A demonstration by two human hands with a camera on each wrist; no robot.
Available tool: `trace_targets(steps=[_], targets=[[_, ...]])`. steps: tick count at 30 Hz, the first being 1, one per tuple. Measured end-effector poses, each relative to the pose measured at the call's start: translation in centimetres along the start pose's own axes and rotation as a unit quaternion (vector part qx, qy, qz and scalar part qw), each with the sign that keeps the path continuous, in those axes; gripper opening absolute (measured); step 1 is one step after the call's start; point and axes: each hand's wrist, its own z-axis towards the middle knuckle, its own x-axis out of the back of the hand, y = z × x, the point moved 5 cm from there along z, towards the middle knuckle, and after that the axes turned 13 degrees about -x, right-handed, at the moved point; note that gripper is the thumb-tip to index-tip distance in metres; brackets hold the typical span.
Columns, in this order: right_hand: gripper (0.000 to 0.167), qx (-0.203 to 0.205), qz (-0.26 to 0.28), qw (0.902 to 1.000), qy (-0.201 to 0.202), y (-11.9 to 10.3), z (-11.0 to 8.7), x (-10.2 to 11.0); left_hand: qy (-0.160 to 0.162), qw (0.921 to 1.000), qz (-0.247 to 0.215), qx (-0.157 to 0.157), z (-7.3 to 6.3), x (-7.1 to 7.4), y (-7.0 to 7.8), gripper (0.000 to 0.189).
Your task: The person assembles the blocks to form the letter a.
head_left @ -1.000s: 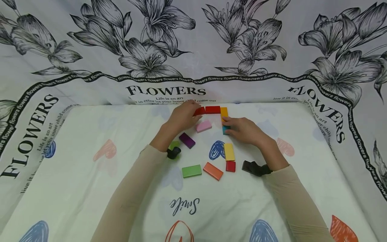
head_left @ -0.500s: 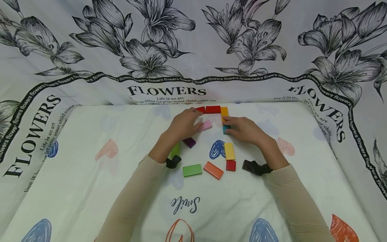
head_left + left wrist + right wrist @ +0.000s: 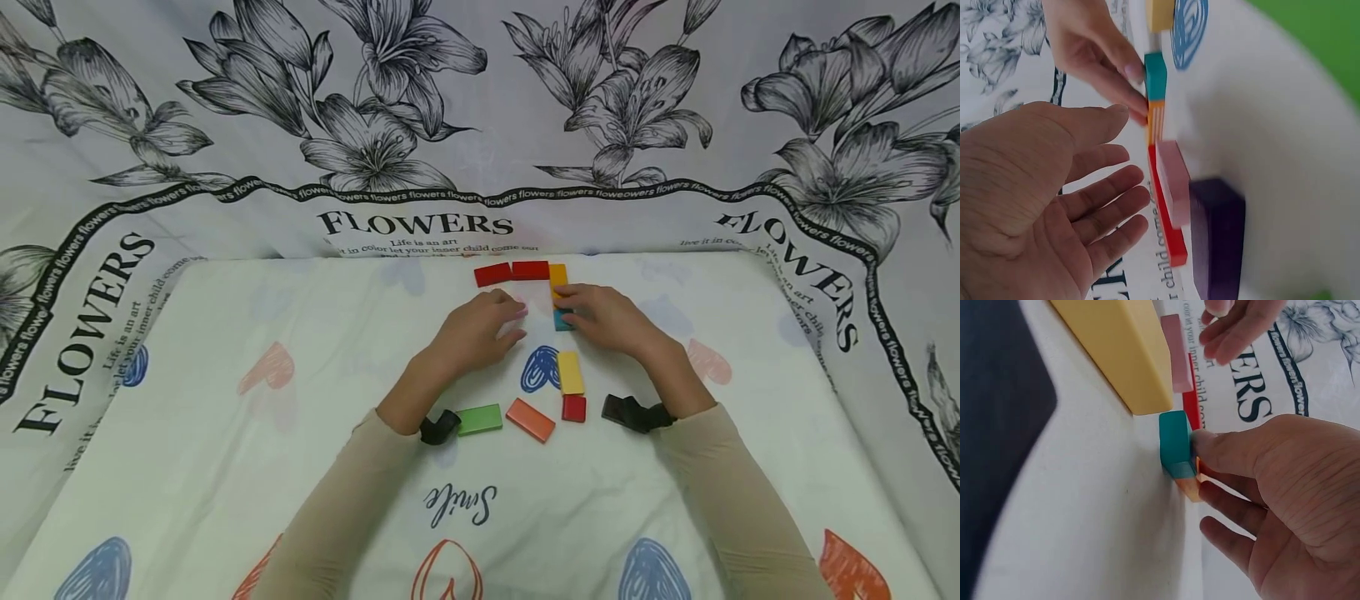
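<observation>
My left hand (image 3: 476, 329) is above the pink block (image 3: 1174, 181), its fingers loosely extended and apart from it in the left wrist view. Only one end of that block shows past the fingers in the head view. Beside it stands the purple block (image 3: 1216, 237), which the left hand and wrist hide from the head camera. My right hand (image 3: 607, 317) rests its thumb against the side of the teal block (image 3: 1174, 437), and its fingers touch the yellow-orange block (image 3: 557, 273) lined up end to end with it. Two red blocks (image 3: 531, 270) lie at the far end of the row.
Nearer the front, a pale yellow block (image 3: 570, 373) touches a small red block (image 3: 574, 408). An orange block (image 3: 530, 419) lies slanted next to a green block (image 3: 480, 419). A black strap (image 3: 633, 414) is on the right wrist. A printed white cloth (image 3: 480, 550) covers the table.
My left hand has come away from the left red block and moved toward the front, over the pink block. The purple block is now covered in the head view. The right hand stays put.
</observation>
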Motion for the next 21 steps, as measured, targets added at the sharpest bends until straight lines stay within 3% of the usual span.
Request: trace_targets(steps=[14,21], targets=[[0.042,0.008,0.042,0.999,-0.017,1.3,-0.1,0.2,-0.078,0.9956,-0.01,-0.05,0.1,-2.8,5.1,0.052],[0.043,0.012,0.05,0.9984,-0.022,1.4,0.0,0.0,-0.092,0.9948,0.005,-0.044,-0.1,-3.5,6.4,0.052]])
